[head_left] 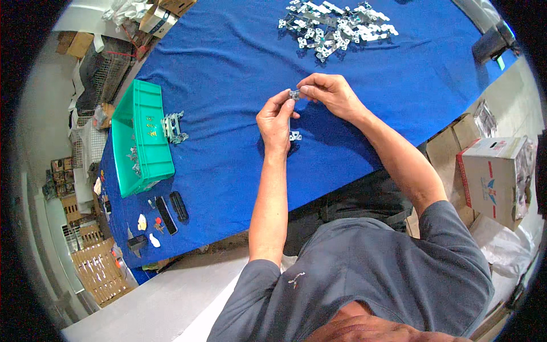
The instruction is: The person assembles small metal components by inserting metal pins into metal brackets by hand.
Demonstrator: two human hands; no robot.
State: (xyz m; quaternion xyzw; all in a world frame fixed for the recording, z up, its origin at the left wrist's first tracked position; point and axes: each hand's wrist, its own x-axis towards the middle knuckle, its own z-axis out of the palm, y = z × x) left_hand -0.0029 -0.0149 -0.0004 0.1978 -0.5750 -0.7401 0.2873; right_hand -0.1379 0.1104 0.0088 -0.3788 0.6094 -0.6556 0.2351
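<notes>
My left hand (pixel 276 122) pinches a silvery metal bracket (pixel 294 94) with cut-outs at its end, held above the blue cloth. Below the palm, another cut-out metal end (pixel 295 136) shows; the fingers hide whether it belongs to the same piece. My right hand (pixel 335 97) is closed in a pinch at the bracket's upper end. Whatever sits between its fingertips is too small to make out. Beyond both hands lies a loose heap of similar metal brackets (pixel 342 31). Several more brackets (pixel 174 127) stand grouped beside the green bin.
A green plastic bin (pixel 154 162) with some metal pieces inside stands at left on the blue cloth (pixel 222 171). Near it lie a black phone-like slab (pixel 166 215), a dark case (pixel 179 206) and small odds and ends. A white carton (pixel 493 176) stands off the table's right edge.
</notes>
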